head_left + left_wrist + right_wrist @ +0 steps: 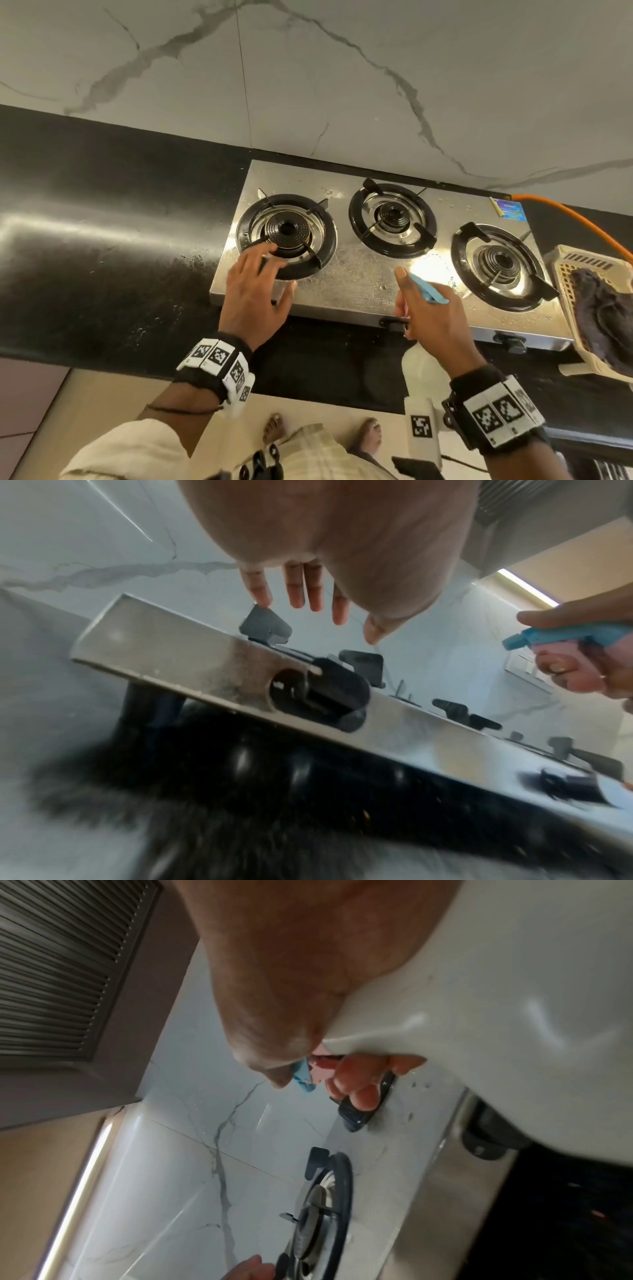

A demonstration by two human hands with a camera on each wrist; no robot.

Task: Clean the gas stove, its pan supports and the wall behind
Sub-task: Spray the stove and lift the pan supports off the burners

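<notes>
1. The stove [373,274] lies long side along the wall [342,85], on the black counter [102,222].
2. The left hand [255,294], fingers spread, reaches over the left pan ring [286,236].
3. The right hand [435,318] grips a spray bottle [514,1015] pointing at the stove's middle.

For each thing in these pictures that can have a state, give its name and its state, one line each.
Gas stove: wet with droplets, burners unlit.
Left pan support: seated on its burner.
Spray bottle: held over the stove.
Left hand: open, above the left pan support.
Right hand: gripping the bottle.
Basket: holding a dark cloth.
</notes>
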